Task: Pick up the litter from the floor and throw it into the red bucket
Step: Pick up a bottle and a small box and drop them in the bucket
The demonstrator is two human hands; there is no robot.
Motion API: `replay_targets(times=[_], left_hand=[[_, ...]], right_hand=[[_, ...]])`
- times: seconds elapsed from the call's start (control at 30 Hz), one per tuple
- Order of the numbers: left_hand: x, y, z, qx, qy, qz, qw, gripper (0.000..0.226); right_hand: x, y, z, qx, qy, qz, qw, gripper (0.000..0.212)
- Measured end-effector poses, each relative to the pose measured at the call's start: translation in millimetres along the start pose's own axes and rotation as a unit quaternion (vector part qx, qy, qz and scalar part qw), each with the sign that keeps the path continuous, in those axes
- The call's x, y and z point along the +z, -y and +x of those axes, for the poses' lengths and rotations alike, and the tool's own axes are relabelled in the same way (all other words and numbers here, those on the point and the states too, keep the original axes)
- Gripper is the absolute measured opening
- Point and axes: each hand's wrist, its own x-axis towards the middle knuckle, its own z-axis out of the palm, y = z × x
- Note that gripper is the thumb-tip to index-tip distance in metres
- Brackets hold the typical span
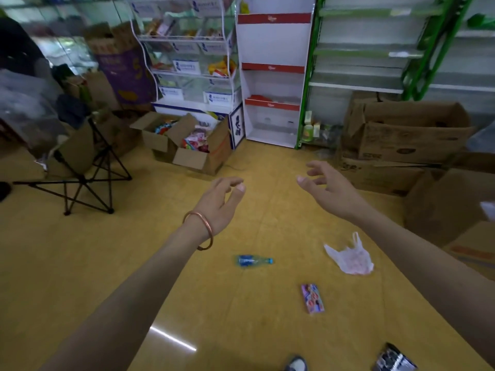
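A small shop: snack-filled display rack point(191, 57), green-framed retail shelving point(375, 49), stock cartons point(407, 135) on the floor.

A glossy yellow floor point(80, 263) catches a streak of light. White display racks point(273, 76) and green-framed shelving point(375, 49) line the back, cardboard boxes point(407, 135) stacked right, a folding chair point(80, 162) left.

left hand point(219, 202) outstretched, right hand point(328, 187) outstretched, fingers loosely curled
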Motion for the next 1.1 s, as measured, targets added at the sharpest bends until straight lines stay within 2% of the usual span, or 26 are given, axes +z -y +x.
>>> replay_targets(times=[0.13,0.3,0.57,0.73,0.93,1.1], left_hand=[[-1,-7,59,0.01,-0.039,-0.005,0.999,0.037],[9,10,106,0.016,-0.038,-0.021,0.999,0.036],[31,58,188,0.038,0.05,-0.023,0.998,0.035],[37,80,258,0.102,0.113,-0.037,0.988,0.035],[44,91,330,0.147,0.172,-0.043,0.973,0.035],[69,87,358,0.172,0.192,-0.043,0.965,0.036]], right_hand=[[-6,-3,60,0.003,-0.008,0.013,1.0,0.058],[3,-16,101,0.007,0.004,0.001,1.0,0.057],[20,-43,149,0.078,0.008,-0.01,0.997,0.058],[32,-52,186,0.147,-0.052,-0.014,0.988,0.059],[40,-53,226,0.19,-0.116,-0.007,0.975,0.061],[39,-72,236,0.21,-0.133,-0.024,0.968,0.064]])
